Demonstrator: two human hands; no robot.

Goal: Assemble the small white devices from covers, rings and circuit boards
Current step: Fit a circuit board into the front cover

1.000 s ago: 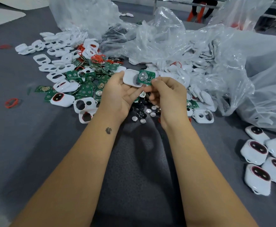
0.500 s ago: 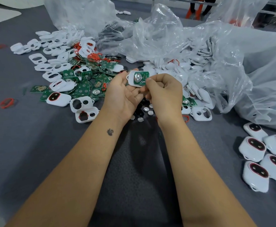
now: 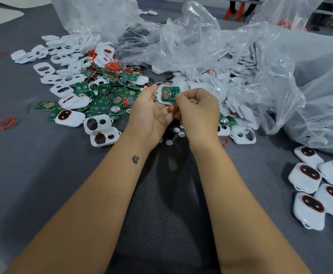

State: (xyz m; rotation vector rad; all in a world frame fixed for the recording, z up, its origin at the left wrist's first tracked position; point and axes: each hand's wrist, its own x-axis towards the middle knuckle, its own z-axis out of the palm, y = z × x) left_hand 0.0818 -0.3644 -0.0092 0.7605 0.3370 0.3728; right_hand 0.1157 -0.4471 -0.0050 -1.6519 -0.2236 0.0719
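The left hand (image 3: 151,113) holds a white cover (image 3: 160,95) at its fingertips, and the right hand (image 3: 198,109) pinches a green circuit board (image 3: 169,93) that lies inside this cover. Several finished devices (image 3: 308,194) already stand on the table (image 3: 33,175) at the right. Many loose covers (image 3: 62,76), boards (image 3: 100,105) and red rings (image 3: 7,122) lie at the left, so I judge most work is left.

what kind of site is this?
Likely a small assembly workshop: loose piles of white covers and boards, bulk plastic bags, and finished devices set aside on a grey table.
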